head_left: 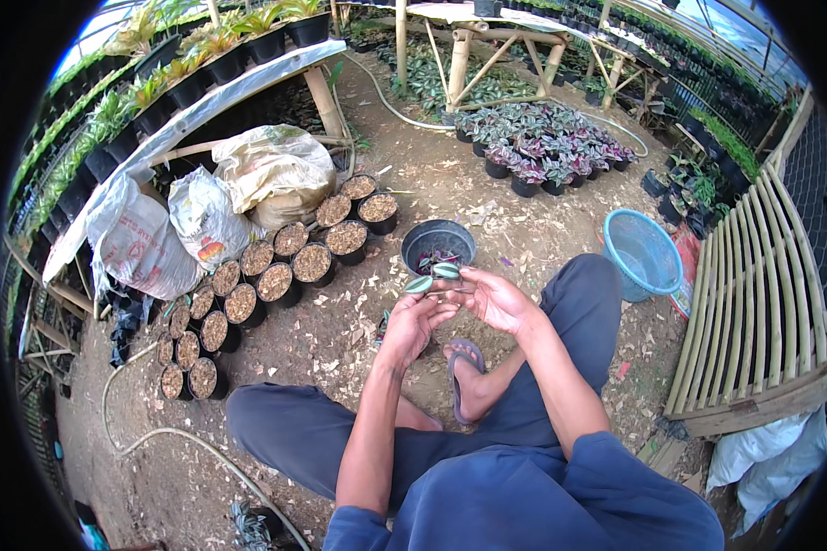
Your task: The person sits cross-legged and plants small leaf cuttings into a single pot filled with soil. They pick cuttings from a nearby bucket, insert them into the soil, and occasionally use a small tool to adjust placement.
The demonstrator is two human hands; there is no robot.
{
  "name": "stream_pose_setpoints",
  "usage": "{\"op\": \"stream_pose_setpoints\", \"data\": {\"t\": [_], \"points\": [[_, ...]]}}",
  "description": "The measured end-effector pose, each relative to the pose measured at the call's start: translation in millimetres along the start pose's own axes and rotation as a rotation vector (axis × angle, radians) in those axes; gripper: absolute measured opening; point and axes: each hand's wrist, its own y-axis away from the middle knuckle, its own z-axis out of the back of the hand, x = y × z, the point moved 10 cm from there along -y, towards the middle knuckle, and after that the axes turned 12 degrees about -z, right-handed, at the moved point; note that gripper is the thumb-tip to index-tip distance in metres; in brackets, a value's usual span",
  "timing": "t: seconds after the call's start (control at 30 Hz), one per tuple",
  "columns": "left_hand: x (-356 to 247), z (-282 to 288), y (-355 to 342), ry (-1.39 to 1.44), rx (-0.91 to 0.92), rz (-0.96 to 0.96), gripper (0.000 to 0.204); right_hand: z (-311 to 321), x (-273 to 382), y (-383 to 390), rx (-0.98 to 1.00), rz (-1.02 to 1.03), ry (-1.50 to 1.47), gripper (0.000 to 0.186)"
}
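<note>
My left hand (415, 321) and my right hand (494, 298) meet in front of me, fingers pinched on a plant cutting with striped leaves. One green-and-silver leaf (419, 285) stands above my left fingers, and a second leaf (446, 270) lies by my right fingertips. Whether both leaves grow on one stem, I cannot tell. Just beyond my hands is a round black basin (416, 237), with purple-leaved cuttings (439, 261) inside it. Part of its near rim is hidden behind the leaves and fingers.
Several black pots of brown growing medium (276, 282) stand in rows at left, beside stuffed white sacks (134, 241). Potted purple-and-silver plants (551, 147) stand ahead. At right are a blue basket (641, 248) and a slatted bamboo bench (753, 294). A hose (193, 433) crosses the dirt floor.
</note>
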Motion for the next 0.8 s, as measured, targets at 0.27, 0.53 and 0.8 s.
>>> {"op": "stream_pose_setpoints", "data": {"t": [0.27,0.53,0.8], "points": [[-15.9,-1.9,-8.9,0.054,0.021,-0.104,0.036,6.4,13.9,2.5,-0.085,0.192,0.066,0.047],[-40.4,13.3,-11.1,-0.185,-0.034,-0.161,0.024,-24.5,19.2,-2.6,-0.169,0.207,0.305,0.070],[-39.5,49.9,-12.8,-0.127,-0.143,-0.202,0.027,-29.6,27.6,-8.8,-0.248,0.168,0.568,0.059]]}}
